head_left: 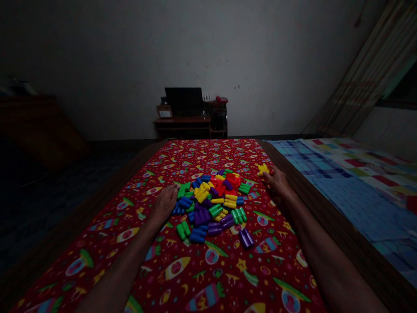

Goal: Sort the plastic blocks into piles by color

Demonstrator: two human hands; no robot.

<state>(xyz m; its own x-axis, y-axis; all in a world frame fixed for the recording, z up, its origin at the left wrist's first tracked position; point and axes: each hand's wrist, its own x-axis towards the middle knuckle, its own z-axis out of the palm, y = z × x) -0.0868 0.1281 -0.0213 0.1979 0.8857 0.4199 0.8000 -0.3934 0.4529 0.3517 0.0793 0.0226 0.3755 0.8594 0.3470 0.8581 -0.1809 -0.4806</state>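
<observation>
A heap of plastic building blocks [202, 216] in green, blue, purple, yellow and red lies on a red patterned cloth [177, 267]. At the heap's left edge my left hand [166, 201] is curled closed, back upward, beside green blocks [184, 189] and blue blocks [184, 202]. Its fingertips are hidden, and I cannot make out whether they hold anything. To the right of the heap, my right hand [277, 180] grips a yellow building block [263, 169] near the cloth's right side. A single purple block [246, 239] lies apart at the front right.
Brown edging borders the cloth on both sides. On the right is a surface with blue checked bedding [312, 182]. A low desk [182, 120] with a dark screen [184, 101] stands by the far wall. Wooden furniture [35, 130] is at the left.
</observation>
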